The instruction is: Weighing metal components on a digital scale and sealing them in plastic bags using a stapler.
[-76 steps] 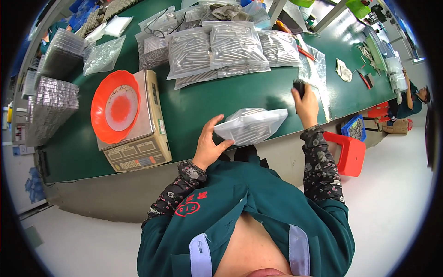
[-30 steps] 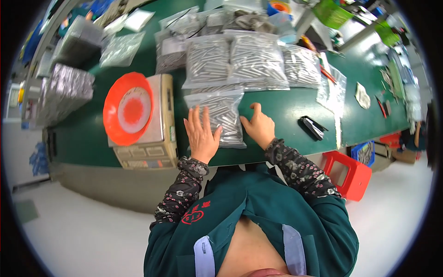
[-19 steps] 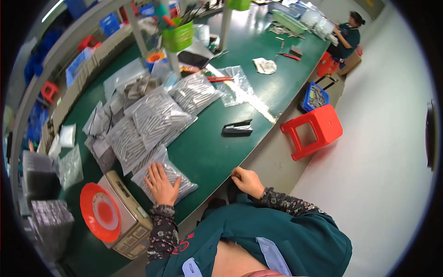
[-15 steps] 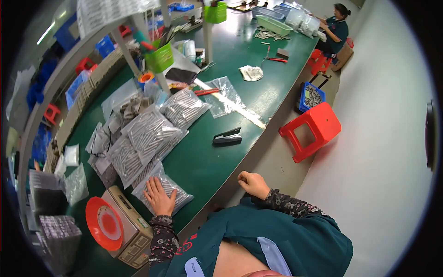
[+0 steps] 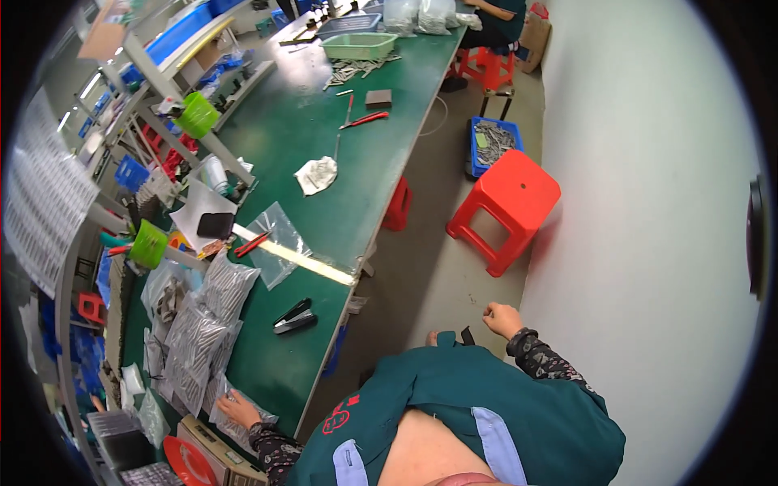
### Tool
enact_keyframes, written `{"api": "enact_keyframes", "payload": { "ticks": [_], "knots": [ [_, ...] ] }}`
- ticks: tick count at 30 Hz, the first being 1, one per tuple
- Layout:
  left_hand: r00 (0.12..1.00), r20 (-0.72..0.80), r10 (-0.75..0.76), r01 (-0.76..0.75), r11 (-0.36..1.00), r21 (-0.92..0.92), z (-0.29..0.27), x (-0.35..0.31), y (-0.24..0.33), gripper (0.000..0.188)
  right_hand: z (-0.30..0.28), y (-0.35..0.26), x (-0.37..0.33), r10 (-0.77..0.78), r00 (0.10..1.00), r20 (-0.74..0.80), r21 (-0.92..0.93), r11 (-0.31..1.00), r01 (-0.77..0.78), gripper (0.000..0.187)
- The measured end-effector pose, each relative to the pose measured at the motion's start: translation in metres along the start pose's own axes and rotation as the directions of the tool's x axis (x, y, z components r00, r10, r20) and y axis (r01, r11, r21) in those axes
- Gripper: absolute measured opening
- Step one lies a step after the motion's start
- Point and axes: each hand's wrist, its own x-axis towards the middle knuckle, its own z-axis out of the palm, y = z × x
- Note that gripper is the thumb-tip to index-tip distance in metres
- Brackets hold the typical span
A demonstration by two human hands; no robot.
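Note:
My left hand point(image 5: 239, 409) rests with fingers spread on a clear plastic bag point(image 5: 258, 416) at the table's near left edge. Similar bags point(image 5: 194, 340), filled with slim grey metal rods, are heaped just beyond it. My right hand point(image 5: 504, 321) hangs over the floor to the right of the table, its fingers curled in with nothing visible in them. On the green table point(image 5: 284, 373), a black stapler point(image 5: 295, 317) lies beyond my left hand. Close to that hand, a scale point(image 5: 215, 449) carries a red dish point(image 5: 188, 463).
A red stool point(image 5: 519, 198) stands near the wall, with a blue crate of metal pieces point(image 5: 496, 144) behind it. Red-handled pliers point(image 5: 365, 121), a white cloth point(image 5: 316, 175) and a green basket point(image 5: 358, 46) occupy the far table. Another person point(image 5: 494, 24) sits beyond.
My view has swung right, so the table and bags sit further left and lower. My left hand stays on the bag, while my right hand has moved right, away from the table.

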Motion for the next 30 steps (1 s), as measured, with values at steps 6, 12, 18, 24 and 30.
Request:
{"api": "enact_keyframes", "payload": {
  "ticks": [6,12,18,24,30],
  "knots": [
    [0.958,-0.062,-0.281,0.283,0.958,0.032,-0.008,-0.015,0.035,0.054,-0.028,0.020,0.036,0.026,0.996,0.091,0.098,0.995,-0.035,0.019],
    [0.944,-0.266,-0.195,0.237,0.962,0.136,-0.023,0.014,0.072,0.048,-0.030,0.028,0.057,0.111,0.983,0.147,0.182,0.974,-0.137,0.018],
    [0.866,-0.351,0.356,-0.377,0.926,0.008,-0.031,0.012,0.235,0.041,-0.016,0.036,0.081,0.143,0.967,0.211,0.119,0.978,-0.171,0.019],
    [0.618,-0.165,0.769,-0.778,0.566,-0.272,-0.019,-0.023,0.396,0.041,-0.007,0.094,0.125,0.299,0.934,0.195,0.154,0.931,-0.330,0.017],
    [0.166,-0.027,0.986,-0.925,0.146,-0.352,0.012,-0.068,0.549,0.050,-0.015,0.165,0.177,0.464,0.884,0.058,0.199,0.862,-0.466,0.018]
  ]
}}
